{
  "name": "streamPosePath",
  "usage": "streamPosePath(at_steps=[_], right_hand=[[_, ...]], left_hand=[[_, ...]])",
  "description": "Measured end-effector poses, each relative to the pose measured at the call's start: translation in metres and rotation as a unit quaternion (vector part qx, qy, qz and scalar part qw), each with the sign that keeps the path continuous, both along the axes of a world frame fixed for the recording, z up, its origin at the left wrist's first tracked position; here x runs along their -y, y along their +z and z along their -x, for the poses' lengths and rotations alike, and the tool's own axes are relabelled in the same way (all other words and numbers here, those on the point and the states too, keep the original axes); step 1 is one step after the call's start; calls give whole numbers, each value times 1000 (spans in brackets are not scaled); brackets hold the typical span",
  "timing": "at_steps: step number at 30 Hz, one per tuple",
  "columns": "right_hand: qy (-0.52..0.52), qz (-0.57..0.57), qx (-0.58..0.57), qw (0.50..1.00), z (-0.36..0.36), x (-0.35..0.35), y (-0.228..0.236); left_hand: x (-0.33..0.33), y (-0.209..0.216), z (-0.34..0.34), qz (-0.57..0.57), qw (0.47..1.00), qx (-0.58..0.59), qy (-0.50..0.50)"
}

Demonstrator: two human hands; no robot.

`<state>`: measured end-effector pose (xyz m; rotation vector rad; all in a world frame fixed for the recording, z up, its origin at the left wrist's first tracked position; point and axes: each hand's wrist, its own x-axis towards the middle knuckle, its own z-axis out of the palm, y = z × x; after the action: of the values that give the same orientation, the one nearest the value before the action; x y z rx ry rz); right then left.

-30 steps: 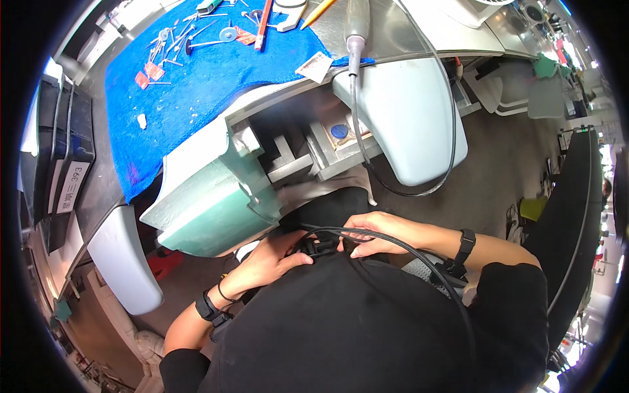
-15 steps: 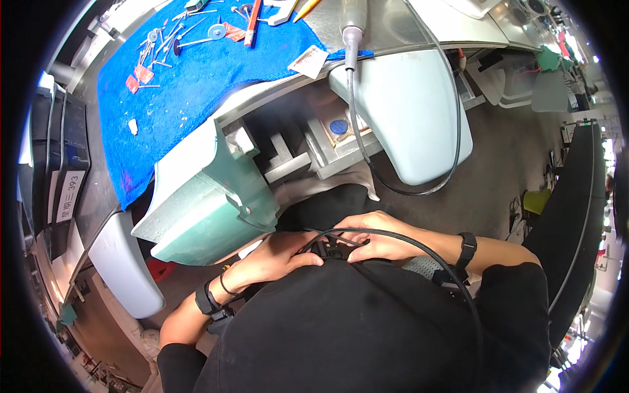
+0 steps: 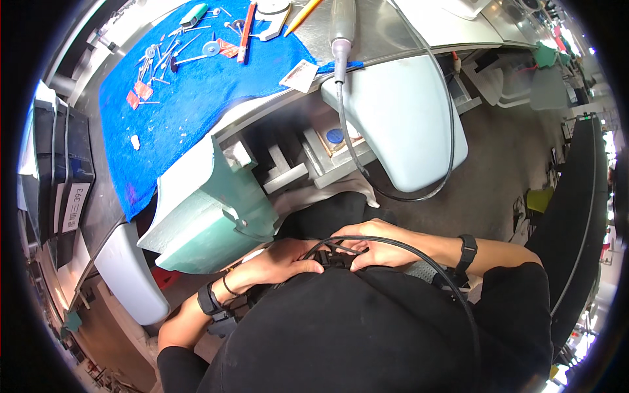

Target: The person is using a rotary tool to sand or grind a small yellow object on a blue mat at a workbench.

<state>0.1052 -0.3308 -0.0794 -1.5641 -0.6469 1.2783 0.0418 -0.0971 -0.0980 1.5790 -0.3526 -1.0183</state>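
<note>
Both hands meet in front of my black shirt at the waist. My left hand and my right hand close their fingers and thumbs on either side of a small black plastic buckle-like piece; its details are partly hidden by the fingers. A black cable loops over this piece and runs down my right side. Just beyond my left hand stands a green and white padded block fixed at the bench edge. Each wrist wears a black band.
On the bench, a blue towel carries several small rotary bits, red paper pieces, a red pencil and a caliper-like tool. A grey rotary handpiece hangs its cord over a pale armrest. An open drawer juts below. Black trays stand left.
The bench and its things have shifted slightly down and left in view. My hands keep their hold on the black piece, with only small finger movement.
</note>
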Motion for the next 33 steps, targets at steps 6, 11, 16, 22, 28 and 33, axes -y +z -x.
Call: streamPosePath(at_steps=[6, 11, 16, 22, 28, 33], right_hand=[[-14, -10, 2, 1000, 4, 6, -7], [-41, -13, 54, 998, 14, 9, -7], [-5, 34, 53, 998, 11, 4, 5], [5, 39, 53, 998, 9, 0, 9], [-5, 51, 51, 997, 13, 4, 3], [-1, 34, 59, 998, 11, 8, -3]], left_hand=[[3, 1, -2, -8, 1000, 24, -14], [6, 0, -5, -5, 999, 19, -25], [10, -4, -3, 25, 999, 42, 5], [10, -18, -2, 7, 999, -29, 30], [17, -15, 2, -30, 998, -27, 57], [19, -10, 3, -51, 996, 13, 68]])
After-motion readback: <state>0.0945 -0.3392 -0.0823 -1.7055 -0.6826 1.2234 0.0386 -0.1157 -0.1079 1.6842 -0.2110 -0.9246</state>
